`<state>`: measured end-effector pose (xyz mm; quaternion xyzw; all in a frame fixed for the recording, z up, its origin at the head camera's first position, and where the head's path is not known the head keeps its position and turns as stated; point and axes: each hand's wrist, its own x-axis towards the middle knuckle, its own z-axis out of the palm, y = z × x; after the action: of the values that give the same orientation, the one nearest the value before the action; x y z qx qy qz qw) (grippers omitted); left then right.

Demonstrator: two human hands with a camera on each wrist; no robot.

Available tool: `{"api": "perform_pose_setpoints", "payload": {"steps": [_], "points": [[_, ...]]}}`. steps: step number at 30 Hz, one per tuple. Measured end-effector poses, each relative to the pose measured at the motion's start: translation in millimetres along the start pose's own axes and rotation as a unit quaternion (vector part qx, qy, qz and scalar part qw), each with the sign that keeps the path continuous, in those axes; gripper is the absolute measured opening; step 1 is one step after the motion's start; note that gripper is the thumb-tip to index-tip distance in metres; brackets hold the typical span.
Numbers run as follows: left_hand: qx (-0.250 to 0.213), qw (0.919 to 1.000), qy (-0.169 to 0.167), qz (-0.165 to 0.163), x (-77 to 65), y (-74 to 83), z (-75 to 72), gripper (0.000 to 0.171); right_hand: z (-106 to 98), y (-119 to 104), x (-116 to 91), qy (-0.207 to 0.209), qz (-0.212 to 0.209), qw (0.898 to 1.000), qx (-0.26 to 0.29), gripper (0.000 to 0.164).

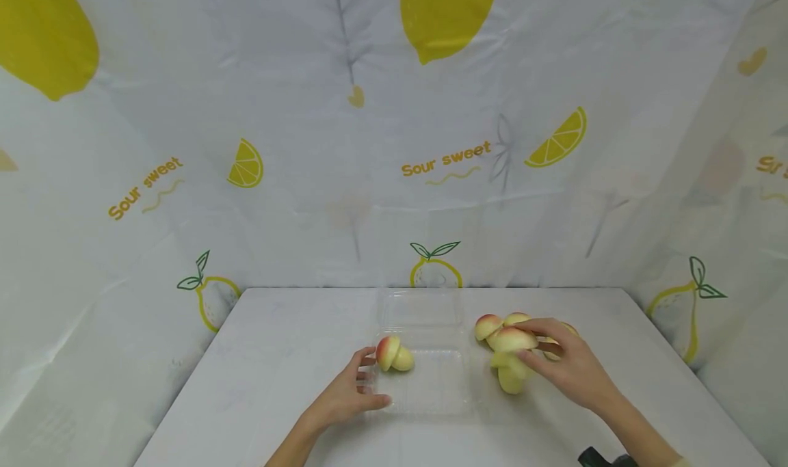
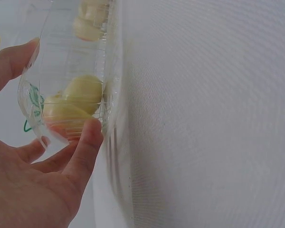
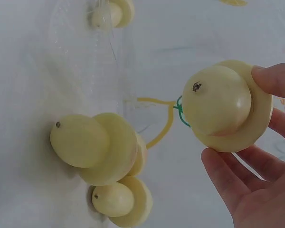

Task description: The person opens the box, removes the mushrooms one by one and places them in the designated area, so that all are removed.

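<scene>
A clear plastic clamshell container (image 1: 431,392) lies opened on the table, its lid (image 1: 421,310) folded back. My left hand (image 1: 345,393) holds its left side, with thumb and fingers against the wall (image 2: 61,52). Inside, at the left, lies a toy mushroom (image 1: 394,355) with a red and yellow cap and pale yellow stem. To the right of the container, my right hand (image 1: 569,364) pinches another toy mushroom (image 3: 218,102) by its cap, raised above the table with its stem pointing down.
Several more toy mushrooms (image 1: 487,327) lie grouped on the table to the right of the container, partly hidden behind my right hand. A white cloth with lemon prints (image 1: 295,234) hangs behind the white table (image 1: 265,357). A dark object (image 1: 596,457) sits near my right forearm.
</scene>
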<state>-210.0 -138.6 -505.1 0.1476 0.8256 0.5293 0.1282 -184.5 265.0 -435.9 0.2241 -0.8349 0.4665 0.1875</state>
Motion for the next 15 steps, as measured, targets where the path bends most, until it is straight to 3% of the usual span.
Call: {"api": "perform_pose_setpoints", "payload": {"steps": [15], "points": [[0.001,1.0,-0.001,-0.001,-1.1,1.7,-0.2,0.09,-20,20,-12,0.017,0.064,0.997,-0.047,0.035]]}}
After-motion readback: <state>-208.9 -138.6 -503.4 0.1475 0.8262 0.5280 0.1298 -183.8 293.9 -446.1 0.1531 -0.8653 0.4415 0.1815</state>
